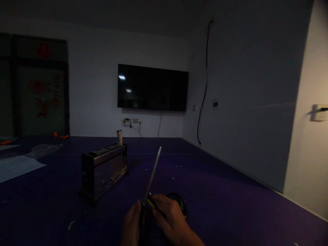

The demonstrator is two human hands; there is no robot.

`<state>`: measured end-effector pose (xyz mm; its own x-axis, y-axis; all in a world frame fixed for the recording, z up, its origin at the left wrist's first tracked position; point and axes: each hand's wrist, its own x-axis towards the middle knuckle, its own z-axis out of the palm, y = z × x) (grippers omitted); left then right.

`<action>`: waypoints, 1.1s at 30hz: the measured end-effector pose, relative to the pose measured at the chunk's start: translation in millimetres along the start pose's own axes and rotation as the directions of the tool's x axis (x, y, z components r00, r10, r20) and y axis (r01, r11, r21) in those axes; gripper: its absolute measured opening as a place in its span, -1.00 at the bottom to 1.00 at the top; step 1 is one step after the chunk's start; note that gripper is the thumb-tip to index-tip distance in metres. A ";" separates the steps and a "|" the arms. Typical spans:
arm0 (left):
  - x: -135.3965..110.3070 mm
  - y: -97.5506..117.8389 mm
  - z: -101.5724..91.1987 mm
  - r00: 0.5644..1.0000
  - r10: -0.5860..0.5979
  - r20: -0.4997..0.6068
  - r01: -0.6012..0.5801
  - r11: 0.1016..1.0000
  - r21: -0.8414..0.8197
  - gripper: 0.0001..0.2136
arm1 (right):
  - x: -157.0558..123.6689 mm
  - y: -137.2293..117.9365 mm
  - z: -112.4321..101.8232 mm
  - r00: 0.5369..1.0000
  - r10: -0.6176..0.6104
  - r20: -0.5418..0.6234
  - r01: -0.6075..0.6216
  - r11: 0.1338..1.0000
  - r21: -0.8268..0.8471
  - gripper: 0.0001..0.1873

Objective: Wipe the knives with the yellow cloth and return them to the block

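Observation:
My left hand (131,222) is closed around the dark handle of a tool with a long, slim metal shaft (154,169), which points up and away. In the dim light I cannot tell whether it is a blade or a rod. My right hand (170,215) grips a yellow-and-black tool (150,202), whose end is close to the base of the shaft; its kind is unclear. Behind the right hand lies a dark round object (179,201) with a yellow edge, partly hidden. To the left stands a black box with a slotted top (109,174), resembling a knife block. A mottled cylinder (119,138) sticks up from it.
White paper (20,167) and clear plastic wrapping (44,150) lie at the left on the purple surface (217,205). Small white scraps are scattered about. A television (153,87) hangs on the far wall, and a black cable (206,82) dangles down the right wall.

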<state>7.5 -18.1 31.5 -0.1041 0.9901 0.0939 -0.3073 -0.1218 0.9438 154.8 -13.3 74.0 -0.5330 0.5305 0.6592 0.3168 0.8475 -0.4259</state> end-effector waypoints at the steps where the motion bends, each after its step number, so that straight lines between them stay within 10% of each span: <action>1: -0.4 1.0 0.4 1.000 0.007 0.001 -0.007 1.000 0.013 -0.55 | -0.1 0.6 0.3 1.000 -0.003 -0.001 0.003 1.000 -0.003 -0.72; 19: -8.2 -7.7 2.8 0.967 0.091 -0.238 -0.051 0.985 0.166 -0.46 | 0.1 8.0 6.4 0.999 0.039 0.015 -0.037 0.993 -0.112 -0.76; 33: 6.5 -9.9 -3.2 0.984 0.176 0.036 -0.178 0.930 0.322 -0.62 | -2.7 7.6 8.0 0.999 0.030 0.010 -0.028 0.981 -0.193 -0.79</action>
<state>6.9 -10.7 21.7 -0.1229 0.9551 0.2696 0.0378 -0.2669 0.9630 152.4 -8.5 64.0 -0.5310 0.5557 0.6397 0.4769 0.8200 -0.3164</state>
